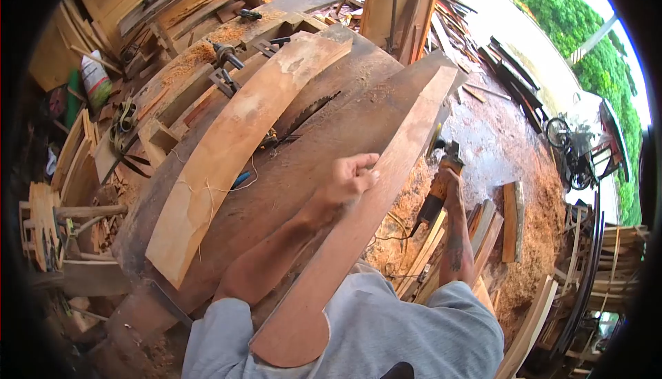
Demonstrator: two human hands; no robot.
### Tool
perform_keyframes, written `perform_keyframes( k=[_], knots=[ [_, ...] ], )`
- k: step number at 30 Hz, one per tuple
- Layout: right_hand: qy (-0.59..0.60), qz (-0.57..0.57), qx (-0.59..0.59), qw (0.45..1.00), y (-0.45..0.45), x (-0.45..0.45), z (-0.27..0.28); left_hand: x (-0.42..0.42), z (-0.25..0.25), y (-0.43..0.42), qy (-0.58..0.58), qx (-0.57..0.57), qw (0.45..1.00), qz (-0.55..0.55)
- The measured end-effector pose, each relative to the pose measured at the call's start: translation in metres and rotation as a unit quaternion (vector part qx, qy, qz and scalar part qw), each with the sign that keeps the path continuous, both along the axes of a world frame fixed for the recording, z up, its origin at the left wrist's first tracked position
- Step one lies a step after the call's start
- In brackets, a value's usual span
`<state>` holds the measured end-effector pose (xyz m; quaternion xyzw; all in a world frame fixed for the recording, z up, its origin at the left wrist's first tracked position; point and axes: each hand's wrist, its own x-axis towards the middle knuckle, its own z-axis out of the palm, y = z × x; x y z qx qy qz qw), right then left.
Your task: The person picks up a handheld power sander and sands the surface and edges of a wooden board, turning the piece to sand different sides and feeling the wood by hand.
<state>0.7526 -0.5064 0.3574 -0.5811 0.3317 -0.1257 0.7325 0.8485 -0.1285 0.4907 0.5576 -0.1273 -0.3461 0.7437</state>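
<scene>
Beside a long reddish-brown wooden piece [358, 231] with a rounded near end, my left hand [353, 177] has its fingers curled near the piece's left edge; whether they grip anything is hard to see. My right hand [452, 184] is wrapped round a yellow and black angle grinder [434, 196] just right of the piece. The grinder's head points away from me, and its disc is partly hidden by the wood. A wide curved pale board [234, 127] lies on the worktable [324, 141] to the left.
A blue-handled tool [241, 179] and thin string lie by the pale board. Clamps [226, 55] and wood shavings are at the back left. Wood offcuts [512, 220] and sawdust cover the floor at right. A motorcycle [576, 148] stands farther right.
</scene>
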Motion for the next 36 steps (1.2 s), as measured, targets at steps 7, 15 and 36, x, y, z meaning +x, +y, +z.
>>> perform_keyframes(
  k=[7,15,36],
  knots=[
    [0.008,-0.009,0.018,1.0,0.026,-0.033,0.003,0.06,0.055,-0.043,-0.048,0.066,0.996,-0.027],
    [-0.031,-0.01,-0.011,0.999,0.066,-0.047,0.023,0.07,0.076,-0.054,-0.128,0.059,0.99,0.0],
    [-0.141,-0.014,0.026,0.99,0.11,-0.113,0.032,0.024,-0.035,-0.035,0.227,-0.016,0.961,-0.157]
  ],
)
